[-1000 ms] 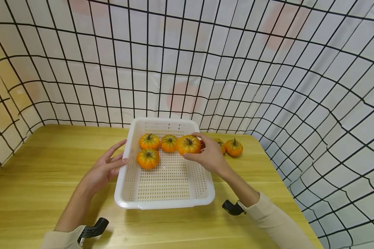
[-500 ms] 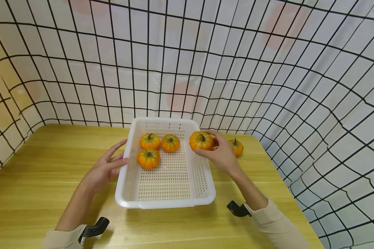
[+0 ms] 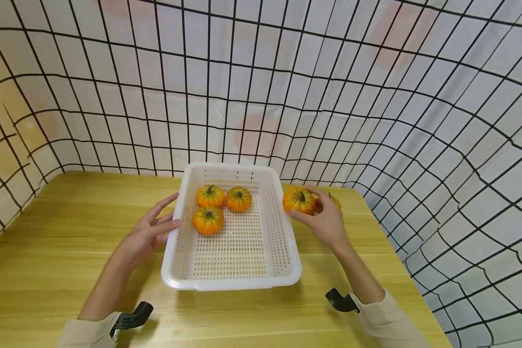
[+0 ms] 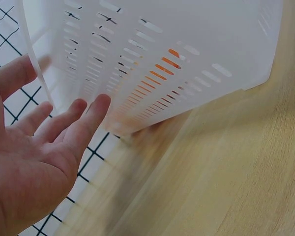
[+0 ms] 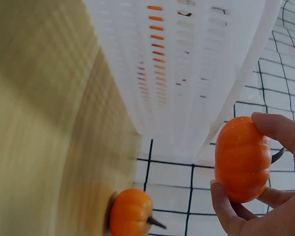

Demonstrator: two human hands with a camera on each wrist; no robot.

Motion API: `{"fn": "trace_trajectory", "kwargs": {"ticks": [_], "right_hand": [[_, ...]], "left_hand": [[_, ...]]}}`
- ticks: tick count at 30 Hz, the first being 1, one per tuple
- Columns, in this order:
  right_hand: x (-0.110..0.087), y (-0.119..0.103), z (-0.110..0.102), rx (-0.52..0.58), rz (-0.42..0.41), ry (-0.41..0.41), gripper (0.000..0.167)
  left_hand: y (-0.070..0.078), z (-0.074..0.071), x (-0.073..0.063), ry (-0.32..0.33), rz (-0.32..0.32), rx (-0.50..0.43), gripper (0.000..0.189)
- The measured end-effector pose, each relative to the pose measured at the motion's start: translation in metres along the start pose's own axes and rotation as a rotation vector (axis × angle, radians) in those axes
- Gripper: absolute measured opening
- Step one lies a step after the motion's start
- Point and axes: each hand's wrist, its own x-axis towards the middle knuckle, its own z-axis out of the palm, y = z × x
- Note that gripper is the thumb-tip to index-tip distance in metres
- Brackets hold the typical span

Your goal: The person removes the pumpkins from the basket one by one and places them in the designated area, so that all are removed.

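A white perforated plastic basket point(image 3: 230, 284) stands on the wooden table, with three small orange pumpkins point(image 3: 208, 221) inside. My left hand point(image 3: 141, 239) holds its left side. In the left wrist view the thumb reaches over the basket rim point(image 4: 32, 49), while the other fingers, spread and lightly bent, meet the outer wall. Just outside the basket's right rim, my right hand point(image 3: 328, 224) grips another pumpkin point(image 3: 299, 200) between thumb and fingers. In the right wrist view this held pumpkin point(image 5: 242, 160) is off the table, its stem point(image 5: 278, 156) partly behind the thumb.
Below the held one, a loose pumpkin point(image 5: 130, 214) sits on the table in the right wrist view. A pumpkin point(image 3: 336, 201) peeks out behind my right hand. Black wire mesh point(image 3: 243, 116) over white sheeting rises behind the table point(image 3: 91, 208) and along its sides.
My right hand has carried the gripped pumpkin rightward, from above the basket's inside to beyond its right rim. The left hand and the three pumpkins in the basket have kept their places.
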Motion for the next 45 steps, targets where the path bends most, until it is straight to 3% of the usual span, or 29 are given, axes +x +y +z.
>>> {"fn": "trace_trajectory", "kwargs": {"ticks": [9,17,28,45], "right_hand": [[-0.003,0.025,-0.009,-0.068,0.064,0.037,0.084],[-0.003,0.041,-0.013,-0.162,0.168,-0.041,0.086],[0.000,0.064,-0.014,-0.182,0.216,-0.118,0.089],[0.002,0.084,-0.009,-0.201,0.236,-0.145,0.088]], "left_hand": [[-0.001,-0.002,0.001,-0.015,0.015,-0.030,0.072],[-0.001,-0.001,0.000,-0.009,0.013,-0.021,0.072],[-0.001,-0.001,0.001,-0.009,0.020,-0.009,0.071],[-0.002,-0.002,0.001,-0.009,0.018,-0.035,0.072]]}}
